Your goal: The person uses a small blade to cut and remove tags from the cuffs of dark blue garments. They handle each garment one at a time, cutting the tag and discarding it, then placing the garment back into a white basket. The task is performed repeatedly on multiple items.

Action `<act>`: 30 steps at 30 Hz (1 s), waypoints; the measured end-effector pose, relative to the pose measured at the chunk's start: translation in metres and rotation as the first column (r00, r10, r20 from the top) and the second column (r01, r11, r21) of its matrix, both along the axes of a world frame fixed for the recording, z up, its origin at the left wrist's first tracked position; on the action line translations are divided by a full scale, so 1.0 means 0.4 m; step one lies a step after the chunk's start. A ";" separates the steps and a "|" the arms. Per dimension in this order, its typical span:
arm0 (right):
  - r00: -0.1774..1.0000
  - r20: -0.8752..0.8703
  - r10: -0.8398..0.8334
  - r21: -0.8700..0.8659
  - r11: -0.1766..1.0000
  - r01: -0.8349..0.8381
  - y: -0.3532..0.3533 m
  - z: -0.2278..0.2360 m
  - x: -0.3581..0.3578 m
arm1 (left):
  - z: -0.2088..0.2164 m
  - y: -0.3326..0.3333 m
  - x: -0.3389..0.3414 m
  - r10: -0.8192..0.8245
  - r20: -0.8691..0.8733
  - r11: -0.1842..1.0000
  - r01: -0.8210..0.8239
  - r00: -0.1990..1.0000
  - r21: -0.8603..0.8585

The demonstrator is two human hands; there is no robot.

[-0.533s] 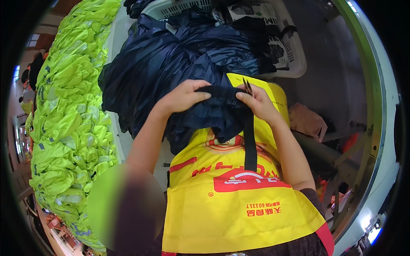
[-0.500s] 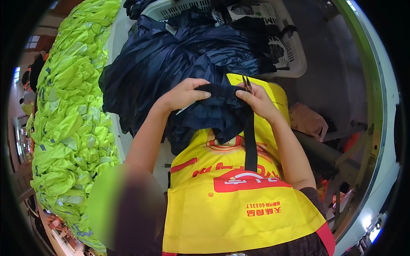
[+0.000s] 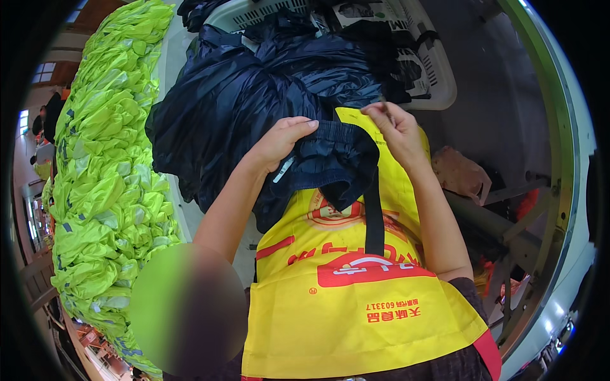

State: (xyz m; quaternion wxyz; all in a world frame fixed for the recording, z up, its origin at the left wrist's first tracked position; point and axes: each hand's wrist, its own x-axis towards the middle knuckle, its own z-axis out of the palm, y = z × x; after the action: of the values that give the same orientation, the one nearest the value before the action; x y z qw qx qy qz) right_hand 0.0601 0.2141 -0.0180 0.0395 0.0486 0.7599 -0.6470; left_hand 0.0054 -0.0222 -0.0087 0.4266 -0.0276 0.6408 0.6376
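Note:
My left hand (image 3: 281, 143) pinches the gathered elastic edge of a dark navy garment (image 3: 332, 155), which drapes down over my yellow apron (image 3: 356, 336). A small white tag (image 3: 283, 170) shows on the garment beside that hand. Apart from the cloth, to the right of the elastic edge, my right hand (image 3: 401, 136) is closed around small dark thread snips (image 3: 383, 109). Their blades are blurred and partly hidden by the fingers. More dark, shiny garments (image 3: 235, 95) lie heaped just beyond both hands.
A long pile of neon yellow-green garments (image 3: 108, 190) runs along the left. At the back, a white slotted plastic basket (image 3: 441, 82) stands behind the dark heap. On the right are a metal frame edge (image 3: 559, 209) and a brownish crumpled bag (image 3: 459, 174).
My right hand has let go of the elastic edge and moved up and right with the snips. The left hand keeps its hold, and the garment's right side has dropped.

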 end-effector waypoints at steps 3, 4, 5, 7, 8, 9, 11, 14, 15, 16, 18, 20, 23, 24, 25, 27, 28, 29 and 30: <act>0.960 -0.198 0.199 0.108 0.978 -0.181 -0.045 0.010 -0.007 | 0.007 0.007 -0.001 -0.045 -0.026 0.999 0.044 0.999 -0.022; 0.957 -0.147 0.249 0.073 0.968 -0.241 -0.061 -0.001 -0.007 | 0.017 0.010 0.002 -0.069 -0.052 0.996 0.066 0.996 -0.067; 0.967 -0.121 0.223 0.030 0.975 -0.220 -0.068 -0.007 -0.004 | 0.029 0.012 0.005 -0.093 -0.077 0.990 0.085 0.993 -0.112; 0.993 -0.077 0.094 -0.122 0.987 -0.103 -0.075 -0.001 0.008 | 0.069 0.003 0.016 -0.296 -0.362 0.945 0.214 0.884 -0.248; 0.999 -0.050 -0.004 -0.228 0.974 -0.007 -0.079 0.012 0.017 | 0.083 -0.012 0.023 -0.392 -0.480 0.910 0.254 0.785 -0.328; 0.995 -0.013 -0.099 -0.329 0.940 0.089 -0.081 0.022 0.022 | 0.089 -0.040 0.032 -0.388 -0.563 0.918 0.250 0.730 -0.308; 0.992 -0.003 -0.125 -0.377 0.919 0.114 -0.048 0.020 0.027 | 0.111 -0.111 0.032 -0.370 -0.691 0.927 0.292 0.621 -0.234; 0.994 0.072 -0.076 -0.385 0.918 0.098 -0.014 -0.023 0.022 | 0.144 -0.230 0.046 -0.036 -0.744 0.996 0.083 0.667 0.026; 0.989 0.136 -0.052 -0.382 0.919 0.101 -0.010 -0.035 0.015 | 0.128 -0.286 0.043 0.044 -0.730 0.990 0.071 0.682 0.126; 0.979 0.201 -0.024 -0.379 0.920 0.100 -0.013 -0.047 0.006 | 0.117 -0.325 0.048 0.124 -0.705 0.973 0.053 0.698 0.223; 0.977 0.212 0.005 -0.360 0.930 0.073 -0.030 -0.065 -0.021 | 0.131 -0.345 0.063 0.056 -0.692 0.979 0.098 0.720 0.181; 0.975 0.221 0.010 -0.322 0.945 0.063 -0.060 -0.077 -0.047 | 0.132 -0.375 0.074 0.027 -0.709 0.990 0.080 0.705 0.118; 0.967 0.252 0.027 -0.329 0.942 0.060 -0.121 -0.092 -0.099 | 0.120 -0.429 0.092 0.059 -0.680 0.998 -0.031 0.731 0.053; 0.965 0.262 0.022 -0.322 0.944 0.066 -0.138 -0.101 -0.118 | 0.113 -0.435 0.097 0.074 -0.663 0.997 -0.049 0.745 0.057; 0.951 0.307 0.045 -0.296 0.954 0.050 -0.152 -0.117 -0.139 | 0.106 -0.444 0.103 0.090 -0.644 0.996 -0.068 0.759 0.059; 0.928 0.365 0.074 -0.315 0.948 0.049 -0.182 -0.134 -0.172 | 0.084 -0.468 0.108 0.105 -0.608 0.994 -0.083 0.787 0.064; 0.914 0.396 0.090 -0.323 0.945 0.046 -0.202 -0.138 -0.181 | 0.074 -0.474 0.111 0.129 -0.591 0.992 -0.097 0.796 0.085; 0.919 0.382 0.096 -0.339 0.940 0.043 -0.224 -0.129 -0.186 | 0.067 -0.476 0.113 0.153 -0.575 0.988 -0.110 0.804 0.109; 0.920 0.380 0.096 -0.320 0.947 0.033 -0.248 -0.130 -0.189 | 0.061 -0.477 0.113 0.177 -0.558 0.984 -0.124 0.810 0.131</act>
State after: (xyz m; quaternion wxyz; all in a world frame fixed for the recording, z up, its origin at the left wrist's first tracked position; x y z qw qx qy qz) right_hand -0.0155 0.1150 -0.0698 0.2082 0.1571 0.6224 -0.7380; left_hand 0.0507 -0.2128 0.0158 0.1656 0.1316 0.7055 0.6764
